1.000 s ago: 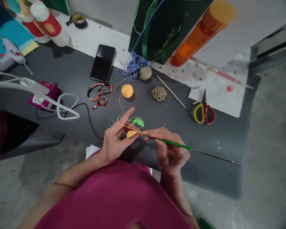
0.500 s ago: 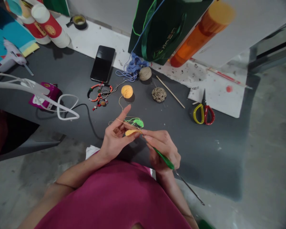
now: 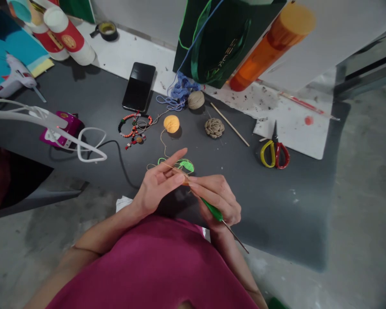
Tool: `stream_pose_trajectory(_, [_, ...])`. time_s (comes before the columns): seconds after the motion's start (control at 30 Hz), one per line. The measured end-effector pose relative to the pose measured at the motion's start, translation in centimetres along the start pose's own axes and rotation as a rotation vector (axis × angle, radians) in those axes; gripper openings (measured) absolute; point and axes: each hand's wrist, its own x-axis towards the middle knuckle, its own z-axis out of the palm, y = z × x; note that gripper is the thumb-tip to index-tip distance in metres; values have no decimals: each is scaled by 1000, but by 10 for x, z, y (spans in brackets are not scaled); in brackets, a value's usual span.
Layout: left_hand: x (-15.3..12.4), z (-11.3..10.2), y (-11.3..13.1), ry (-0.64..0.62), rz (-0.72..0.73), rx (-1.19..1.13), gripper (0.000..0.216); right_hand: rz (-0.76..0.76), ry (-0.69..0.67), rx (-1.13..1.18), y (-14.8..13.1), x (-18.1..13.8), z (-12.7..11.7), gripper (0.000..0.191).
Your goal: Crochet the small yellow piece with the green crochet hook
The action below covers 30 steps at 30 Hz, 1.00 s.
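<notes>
A crochet hook (image 3: 213,210) sits gripped in the right hand (image 3: 217,201), its green handle and steel shaft slanting from the fingers toward the lower right, past the wrist. Its tip points up and left toward the left hand (image 3: 157,185), which is raised and pinches a yarn strand (image 3: 172,166) and a small yellow crochet piece (image 3: 185,182). The tip and most of that piece are hidden between the hands, so the stitches cannot be made out. Just beyond the left hand, a green crochet scrap (image 3: 185,164) lies on the counter (image 3: 276,214). Farther off sit a yellow yarn ball (image 3: 171,123), a twine coil (image 3: 214,128) and scissors (image 3: 275,151).
</notes>
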Motion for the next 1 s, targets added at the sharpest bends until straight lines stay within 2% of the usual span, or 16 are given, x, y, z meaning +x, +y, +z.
stream_pose_trajectory(0.1, [0, 2, 2, 52, 26, 78, 60, -21, 24, 11, 3, -1, 0, 30])
stream_pose_trajectory(0.37, [-1, 2, 1, 83, 100, 233, 70, 4, 184, 31, 1, 3, 12, 22])
stream_pose_trajectory(0.57, [-2, 3, -1, 88, 195, 288, 69, -8, 143, 13, 2, 1, 10, 24])
stream_pose_trajectory(0.8, [-6, 7, 5, 125, 200, 298, 61, -80, 129, -45, 3, -2, 8, 31])
stream_pose_trajectory(0.9, [-8, 8, 4, 154, 217, 338, 54, -64, 93, -69, 2, -3, 7, 29])
stream_pose_trajectory(1.0, [-8, 8, 1, 155, 226, 274, 61, -69, 121, -85, 4, -4, 9, 24])
